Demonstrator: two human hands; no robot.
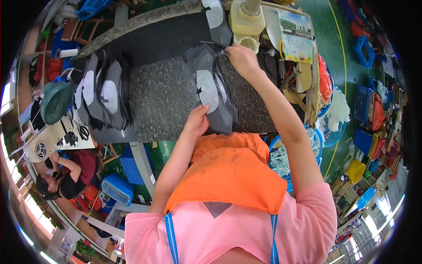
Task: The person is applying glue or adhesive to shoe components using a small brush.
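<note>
In the head view, the long grey pieces lie layered, the top one bearing a white patch with a small black mark. Blur obscures the fingertips of the right hand near their upper end; its grip cannot be told. They lie on the dark surface, just right of the half-curled left hand, which touches their edge, its hold unclear.

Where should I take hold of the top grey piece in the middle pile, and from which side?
Probably pinch the grey piece by its lower left edge, coming from the near left, where the left hand touches it. It looks thin and long, its lower end toward the person; the right hand occupies the area by the far end.
</note>
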